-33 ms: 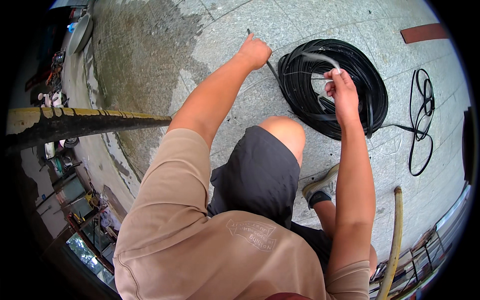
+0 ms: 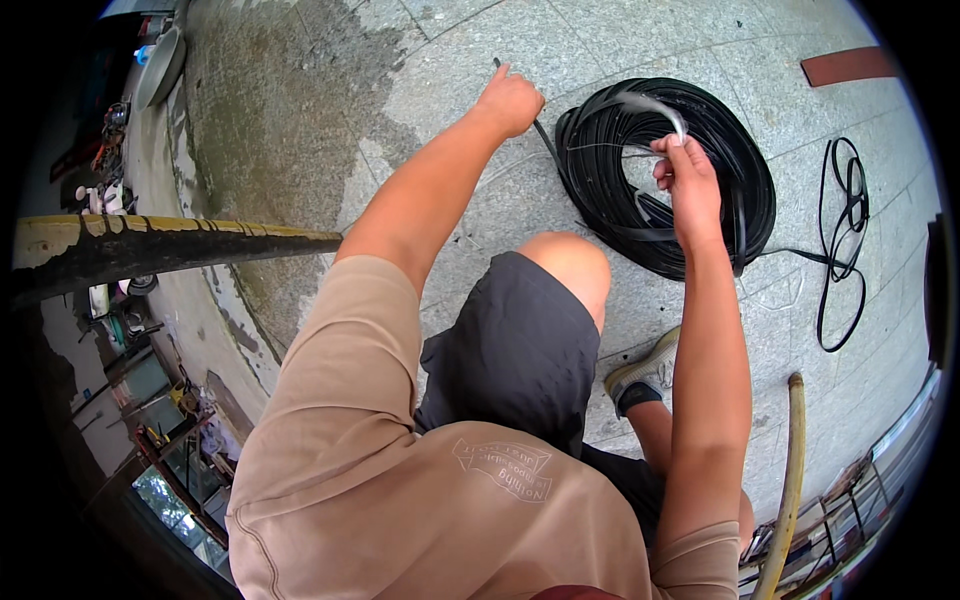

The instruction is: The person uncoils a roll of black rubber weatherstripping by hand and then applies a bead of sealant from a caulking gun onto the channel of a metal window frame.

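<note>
A large coil of flat black tubing [image 2: 742, 185] lies on the stone paving ahead of me. Closed in a fist, my left hand [image 2: 511, 103] grips a narrow black strip [image 2: 545, 140] at the coil's left side; a short end of it pokes out beyond my fingers. Over the coil's open centre, my right hand [image 2: 692, 190] pinches a pale, shiny strip [image 2: 655, 106] that arcs to the left and is smeared by motion. A thin wire [image 2: 600, 149] crosses the coil just left of these fingers.
Loose loops of black tubing [image 2: 856, 212] trail from the coil's right side. A reddish-brown flat piece [image 2: 850, 67] lies far right. A yellow-and-black beam [image 2: 190, 240] juts in from the left, and a yellowish pole [image 2: 791, 470] stands at lower right. A basin [image 2: 162, 72] sits far left.
My right hand has shifted slightly to the right, and the pale strip has swung with it. My left hand and the coil stay where they were.
</note>
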`<action>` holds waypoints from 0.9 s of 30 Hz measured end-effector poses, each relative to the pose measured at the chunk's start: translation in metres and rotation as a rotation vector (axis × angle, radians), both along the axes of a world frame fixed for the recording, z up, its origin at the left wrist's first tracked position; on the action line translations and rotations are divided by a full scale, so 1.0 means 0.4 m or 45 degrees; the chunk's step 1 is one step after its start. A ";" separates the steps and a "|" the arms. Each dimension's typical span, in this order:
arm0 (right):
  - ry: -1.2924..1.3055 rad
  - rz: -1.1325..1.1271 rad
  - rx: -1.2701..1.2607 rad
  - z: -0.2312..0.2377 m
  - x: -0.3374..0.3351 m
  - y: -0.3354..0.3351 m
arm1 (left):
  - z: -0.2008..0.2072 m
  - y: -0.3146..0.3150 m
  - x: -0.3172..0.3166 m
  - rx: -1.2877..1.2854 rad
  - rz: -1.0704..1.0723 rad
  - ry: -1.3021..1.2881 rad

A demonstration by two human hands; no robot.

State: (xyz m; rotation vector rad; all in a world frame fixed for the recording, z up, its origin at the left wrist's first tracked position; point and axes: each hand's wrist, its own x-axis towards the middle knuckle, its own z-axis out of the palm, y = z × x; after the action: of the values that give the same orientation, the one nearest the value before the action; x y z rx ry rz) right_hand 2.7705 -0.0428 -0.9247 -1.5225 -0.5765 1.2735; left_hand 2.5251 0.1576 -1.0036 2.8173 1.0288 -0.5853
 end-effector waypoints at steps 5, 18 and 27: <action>-0.215 0.095 0.151 0.101 0.000 0.012 | 0.004 0.017 0.061 0.231 -0.114 -0.157; -0.509 0.063 0.163 0.119 0.017 -0.031 | -0.181 -0.059 0.187 -0.984 1.310 -0.925; -0.875 0.110 0.532 0.240 -0.038 0.049 | -0.050 -0.116 0.212 -1.224 1.132 -1.539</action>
State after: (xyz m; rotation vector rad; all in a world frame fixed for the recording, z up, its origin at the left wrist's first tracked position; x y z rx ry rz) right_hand 2.7553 -0.0231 -0.8286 -1.5605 -1.2727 0.6003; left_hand 2.6098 0.1111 -1.0235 1.2000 1.0522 0.5445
